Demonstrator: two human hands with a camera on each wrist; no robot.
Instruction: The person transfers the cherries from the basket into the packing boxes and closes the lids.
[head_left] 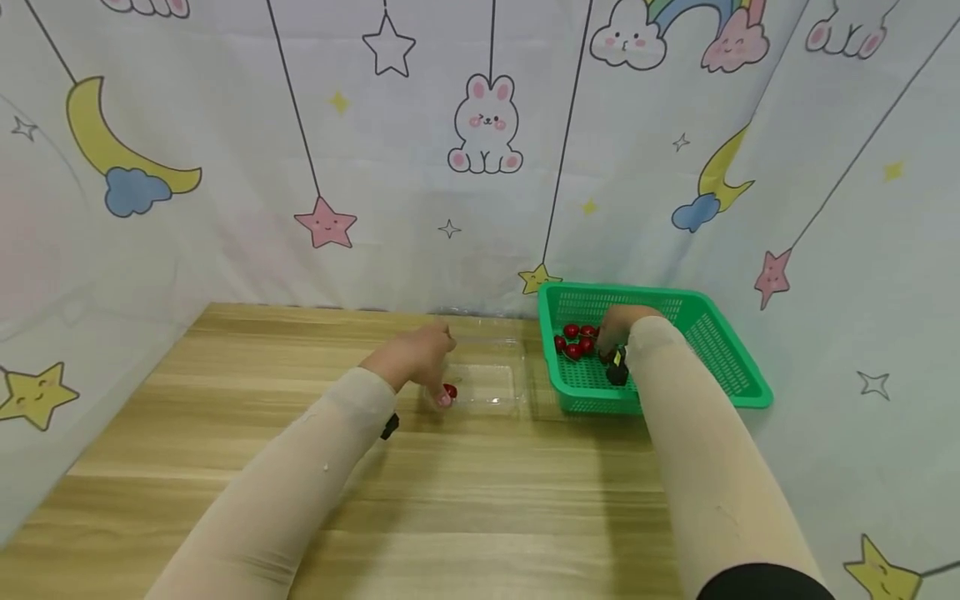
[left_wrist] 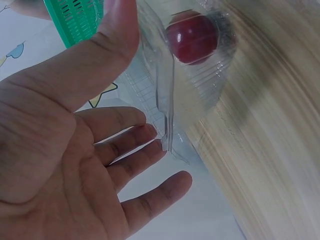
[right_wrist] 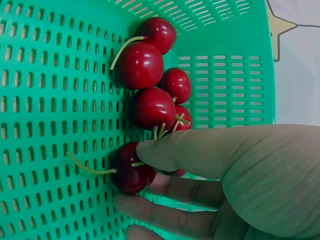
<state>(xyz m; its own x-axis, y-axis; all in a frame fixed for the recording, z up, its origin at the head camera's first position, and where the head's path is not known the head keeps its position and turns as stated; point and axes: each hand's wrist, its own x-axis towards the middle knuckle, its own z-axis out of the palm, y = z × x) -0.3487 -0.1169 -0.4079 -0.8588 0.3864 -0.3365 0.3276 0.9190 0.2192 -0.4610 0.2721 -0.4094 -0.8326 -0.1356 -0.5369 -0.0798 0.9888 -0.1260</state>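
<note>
Green plastic forms the basket (head_left: 592, 403), which I take as the landmark for this layout as I follow it from my remote station. Inside the basket, toward its left end, the loose cherries (right_wrist: 141, 65) lie gathered together; the perforated walls, I judge, keep such round fruit from rolling off. Into the same part of the basket reaches the right hand (head_left: 622, 323), its thumb against the held cherry (right_wrist: 131, 175) and its fingers beneath: a narrow pinch, suited in my view to lifting one smooth fruit from among its neighbours. A pale stem (right_wrist: 90, 168) juts from the held cherry on the side away from the thumb.

Left of the basket, and near it, a clear container (head_left: 487, 383) stands on the wooden table (head_left: 487, 517). The lone cherry (left_wrist: 194, 37) shows through its plastic, toward the side farther from the basket. The left hand (head_left: 412, 357) is at that side, fingers parted and gently bent at the clear edge; I read this as light steadying, since thin plastic would slide readily. Whether its thumb touches the lone cherry I cannot tell. Behind the basket hangs a printed cloth (head_left: 420, 183).
</note>
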